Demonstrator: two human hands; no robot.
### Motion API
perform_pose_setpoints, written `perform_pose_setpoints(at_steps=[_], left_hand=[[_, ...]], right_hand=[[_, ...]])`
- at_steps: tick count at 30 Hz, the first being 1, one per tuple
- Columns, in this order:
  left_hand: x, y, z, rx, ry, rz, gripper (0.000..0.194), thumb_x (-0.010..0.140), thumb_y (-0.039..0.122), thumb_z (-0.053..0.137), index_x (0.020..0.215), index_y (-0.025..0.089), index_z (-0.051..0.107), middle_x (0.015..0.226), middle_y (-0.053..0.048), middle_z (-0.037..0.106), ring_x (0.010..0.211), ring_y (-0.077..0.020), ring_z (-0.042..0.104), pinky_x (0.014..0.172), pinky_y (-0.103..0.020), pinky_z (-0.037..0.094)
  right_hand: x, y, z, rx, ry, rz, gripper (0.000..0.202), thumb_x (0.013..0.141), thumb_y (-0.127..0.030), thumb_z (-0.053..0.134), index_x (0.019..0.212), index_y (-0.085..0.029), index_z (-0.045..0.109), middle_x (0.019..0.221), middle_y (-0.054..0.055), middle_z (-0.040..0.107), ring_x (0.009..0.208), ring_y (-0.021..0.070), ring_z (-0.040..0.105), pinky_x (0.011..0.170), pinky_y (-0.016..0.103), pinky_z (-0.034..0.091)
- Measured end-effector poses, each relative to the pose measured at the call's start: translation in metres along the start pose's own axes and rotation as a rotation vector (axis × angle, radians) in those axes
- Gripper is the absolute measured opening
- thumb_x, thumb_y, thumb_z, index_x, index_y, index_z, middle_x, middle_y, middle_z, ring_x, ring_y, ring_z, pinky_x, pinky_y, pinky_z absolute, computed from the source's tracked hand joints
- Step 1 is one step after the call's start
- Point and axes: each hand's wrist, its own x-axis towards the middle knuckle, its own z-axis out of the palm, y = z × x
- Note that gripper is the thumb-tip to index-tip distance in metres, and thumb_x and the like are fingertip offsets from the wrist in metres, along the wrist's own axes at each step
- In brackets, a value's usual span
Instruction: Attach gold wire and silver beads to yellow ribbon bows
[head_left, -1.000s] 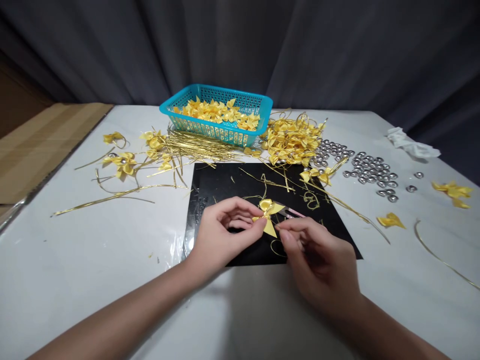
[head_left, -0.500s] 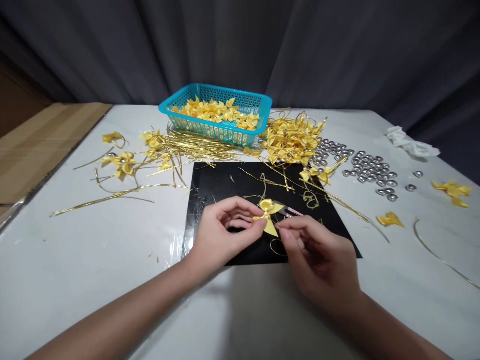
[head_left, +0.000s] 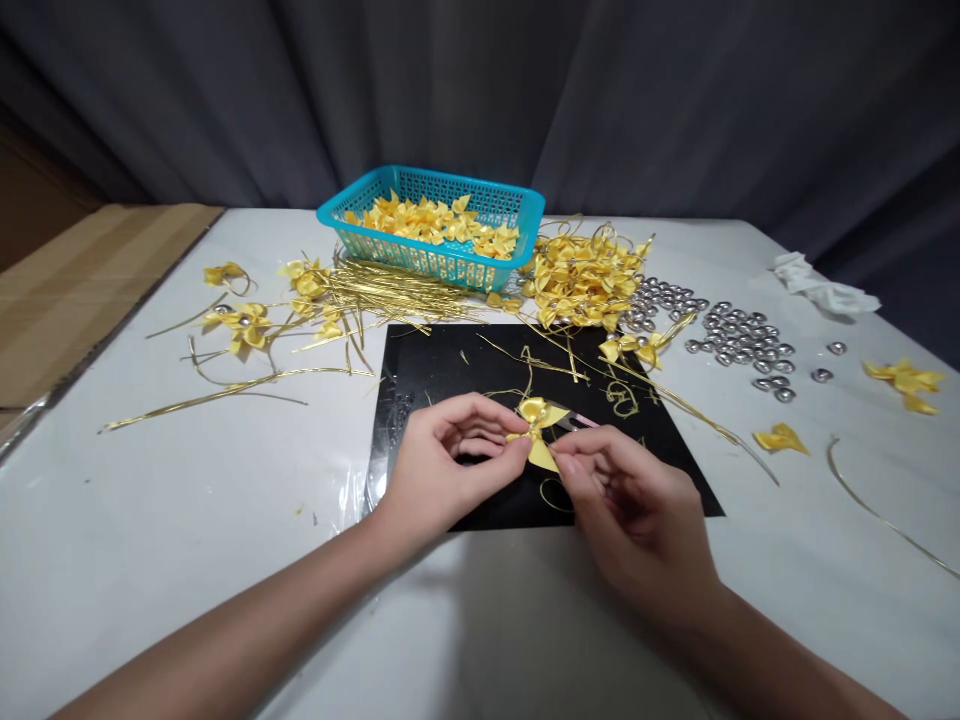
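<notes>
Over the black mat (head_left: 465,365), my left hand (head_left: 457,455) pinches the middle of a yellow ribbon flower (head_left: 541,412) between thumb and index finger. My right hand (head_left: 641,495) is closed at the flower's lower right petal, thumb and index finger pressed together; what lies between those fingertips is too small to make out. Thin gold wire runs out from the flower. Behind it, partly hidden by my right hand, a small tool with a pinkish handle (head_left: 577,421) lies on the mat.
A teal basket (head_left: 431,245) of yellow ribbon pieces stands at the back, with gold wires (head_left: 397,291) before it. To its right are a pile of yellow flowers (head_left: 585,275) and silver beads (head_left: 739,335). White cloth (head_left: 823,285) lies far right, cardboard (head_left: 97,290) left.
My right hand has moved slightly left and up, nearer the flower. My left hand keeps its pinch in the same place.
</notes>
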Motion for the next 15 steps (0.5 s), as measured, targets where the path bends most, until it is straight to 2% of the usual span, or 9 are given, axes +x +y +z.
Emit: perform_pose_setpoints(at_steps=[5,9,15], left_hand=[[0.0003,-0.0002,0.0006,0.001,0.006,0.01,0.007,0.063,0.011,0.069,0.067,0.014,0.064,0.068,0.0,0.068,0.058,-0.0074,0.062,0.06,-0.014,0.053],[0.0011,-0.0009,-0.0004,-0.014,-0.003,0.005,0.008,0.064,0.009,0.069,0.067,0.015,0.064,0.068,0.001,0.067,0.06,-0.0065,0.062,0.061,-0.013,0.053],[0.0015,-0.002,-0.0015,-0.014,-0.018,0.014,0.007,0.064,0.01,0.069,0.068,0.015,0.064,0.069,0.001,0.067,0.06,-0.0063,0.062,0.059,-0.012,0.052]], right_hand=[[-0.0009,-0.0004,-0.0008,0.036,-0.02,0.046,0.011,0.083,-0.024,0.049,0.076,-0.017,0.054,0.048,-0.007,0.028,0.041,0.0065,0.024,0.037,0.02,0.017],[-0.0006,-0.0013,-0.0008,0.084,-0.02,0.084,0.013,0.083,-0.024,0.05,0.074,-0.017,0.056,0.048,-0.007,0.03,0.042,0.0059,0.024,0.039,0.02,0.018],[0.0019,-0.0059,-0.0008,0.29,-0.045,0.212,0.014,0.082,-0.028,0.053,0.075,-0.017,0.057,0.05,-0.007,0.036,0.041,0.0048,0.027,0.038,0.02,0.017]])
